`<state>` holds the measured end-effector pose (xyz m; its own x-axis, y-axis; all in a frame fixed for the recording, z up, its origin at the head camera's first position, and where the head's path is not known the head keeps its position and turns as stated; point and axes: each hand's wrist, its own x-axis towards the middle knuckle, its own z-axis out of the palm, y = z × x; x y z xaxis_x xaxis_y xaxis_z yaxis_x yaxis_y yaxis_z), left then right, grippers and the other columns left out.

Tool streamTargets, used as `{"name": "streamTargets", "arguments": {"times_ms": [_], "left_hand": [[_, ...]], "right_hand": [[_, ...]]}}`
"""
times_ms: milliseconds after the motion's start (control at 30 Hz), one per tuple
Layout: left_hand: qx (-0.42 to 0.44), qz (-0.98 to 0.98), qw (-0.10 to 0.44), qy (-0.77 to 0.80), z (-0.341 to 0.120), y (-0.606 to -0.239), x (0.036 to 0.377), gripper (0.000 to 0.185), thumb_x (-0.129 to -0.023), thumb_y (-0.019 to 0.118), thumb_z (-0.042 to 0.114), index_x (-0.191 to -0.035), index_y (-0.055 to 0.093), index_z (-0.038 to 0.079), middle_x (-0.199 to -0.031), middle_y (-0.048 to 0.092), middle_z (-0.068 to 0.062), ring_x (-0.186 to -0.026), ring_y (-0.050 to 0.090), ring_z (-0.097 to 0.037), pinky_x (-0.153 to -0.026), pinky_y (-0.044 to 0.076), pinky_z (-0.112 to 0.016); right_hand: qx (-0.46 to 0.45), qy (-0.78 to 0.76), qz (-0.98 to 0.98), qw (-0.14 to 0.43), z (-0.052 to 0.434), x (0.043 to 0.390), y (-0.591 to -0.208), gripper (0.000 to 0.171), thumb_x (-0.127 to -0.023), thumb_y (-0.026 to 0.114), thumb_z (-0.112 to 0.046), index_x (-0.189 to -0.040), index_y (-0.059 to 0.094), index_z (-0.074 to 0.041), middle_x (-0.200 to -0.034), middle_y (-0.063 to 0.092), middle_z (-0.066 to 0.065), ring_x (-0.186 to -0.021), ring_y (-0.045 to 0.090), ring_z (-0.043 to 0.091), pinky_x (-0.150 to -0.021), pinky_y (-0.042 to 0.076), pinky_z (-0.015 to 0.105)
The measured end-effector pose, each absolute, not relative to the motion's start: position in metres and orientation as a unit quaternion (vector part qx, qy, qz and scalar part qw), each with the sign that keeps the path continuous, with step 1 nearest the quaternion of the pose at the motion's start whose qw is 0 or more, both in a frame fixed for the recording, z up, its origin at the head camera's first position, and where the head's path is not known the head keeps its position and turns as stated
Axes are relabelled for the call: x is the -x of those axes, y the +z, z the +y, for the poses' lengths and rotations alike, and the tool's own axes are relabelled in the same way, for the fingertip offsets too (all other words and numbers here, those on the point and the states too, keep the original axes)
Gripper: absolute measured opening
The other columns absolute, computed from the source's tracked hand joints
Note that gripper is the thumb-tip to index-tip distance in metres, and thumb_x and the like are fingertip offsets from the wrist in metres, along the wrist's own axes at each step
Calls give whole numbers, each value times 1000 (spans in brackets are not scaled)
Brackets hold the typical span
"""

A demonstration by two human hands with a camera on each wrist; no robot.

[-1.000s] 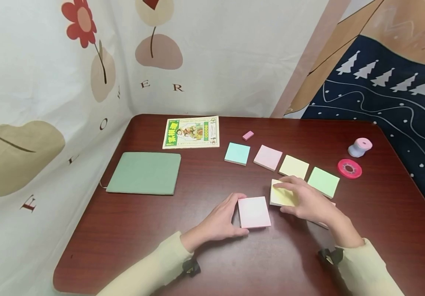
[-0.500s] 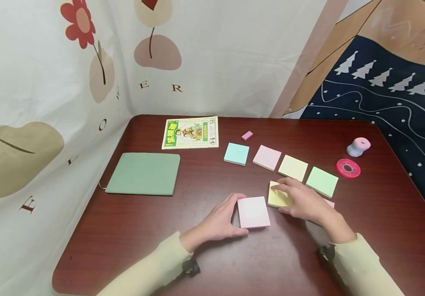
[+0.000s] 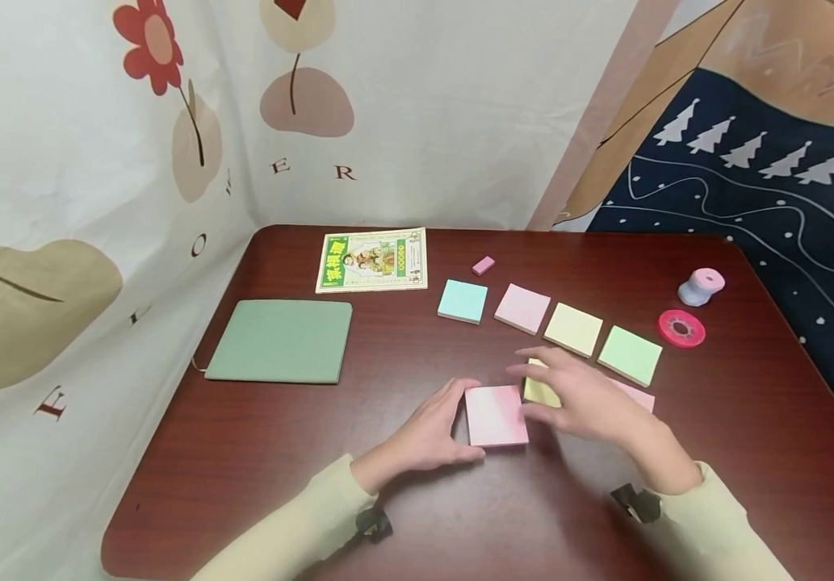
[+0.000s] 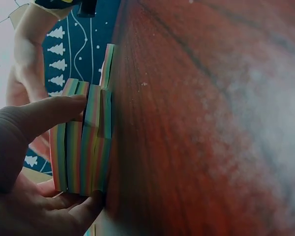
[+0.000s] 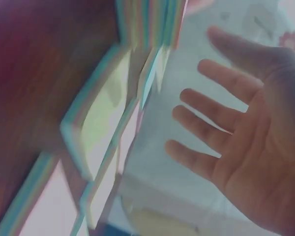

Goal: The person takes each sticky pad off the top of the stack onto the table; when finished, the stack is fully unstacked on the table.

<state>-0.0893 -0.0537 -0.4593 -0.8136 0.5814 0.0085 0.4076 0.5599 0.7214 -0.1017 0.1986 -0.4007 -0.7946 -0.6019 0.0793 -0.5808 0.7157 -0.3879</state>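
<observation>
My left hand (image 3: 424, 432) holds a stack of sticky note pads (image 3: 495, 415), pink on top, with thumb and fingers at opposite sides. In the left wrist view the striped edges of the stack (image 4: 76, 157) show several layered pads. My right hand (image 3: 584, 395) hovers with spread fingers over a yellow sticky note pad (image 3: 538, 394), just right of the stack. Nothing is in its grasp: the right wrist view shows the right palm (image 5: 265, 162) and fingers apart from the pads. A pink pad (image 3: 634, 394) lies partly hidden behind the right hand.
Behind the hands lie blue (image 3: 463, 300), pink (image 3: 522, 307), pale yellow (image 3: 573, 328) and green (image 3: 630, 354) pads in a curve. A pink eraser (image 3: 484, 265), booklet (image 3: 373, 260), green notebook (image 3: 278, 340), red ring (image 3: 681, 328) and small spool-like object (image 3: 701, 287) surround them.
My right hand has let go of the yellow pad, which shifted slightly toward the stack, and moved left with its fingers spreading. My left hand has stayed at the stack.
</observation>
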Motion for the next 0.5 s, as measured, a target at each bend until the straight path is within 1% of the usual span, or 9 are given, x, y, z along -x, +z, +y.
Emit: {"name": "streamTargets", "arguments": {"times_ms": [100, 200, 333, 500], "left_hand": [[-284, 878, 114, 368, -54, -460, 90, 92, -67, 90, 28, -141, 39, 9, -131, 51, -2, -119, 51, -17, -101, 42, -38], [-284, 880, 113, 364, -55, -460, 90, 93, -67, 89, 26, -142, 38, 8, -134, 50, -3, -121, 50, -18, -102, 41, -39], [-284, 881, 113, 361, -55, -460, 90, 93, -67, 90, 25, -142, 38, 7, -137, 49, -5, -124, 49, -19, -104, 40, -38], [-279, 884, 115, 358, -54, -460, 90, 93, -67, 90, 25, -142, 38, 8, -137, 49, -3, -125, 49, -18, -105, 39, -38]], "right_hand": [[361, -202, 910, 30, 183, 94, -402, 63, -78, 82, -41, -131, 63, -14, -139, 51, 13, -124, 51, 30, -97, 45, 49], [386, -200, 900, 41, 170, 89, -408, 75, -72, 85, -44, -135, 59, -14, -141, 49, 12, -127, 48, 28, -101, 41, 47], [390, -189, 899, 55, 162, 86, -416, 80, -68, 89, -38, -138, 56, -14, -142, 47, 11, -127, 46, 27, -103, 39, 47], [384, -179, 904, 59, 159, 87, -419, 77, -70, 88, -29, -137, 56, -15, -141, 47, 9, -125, 49, 27, -103, 41, 46]]}}
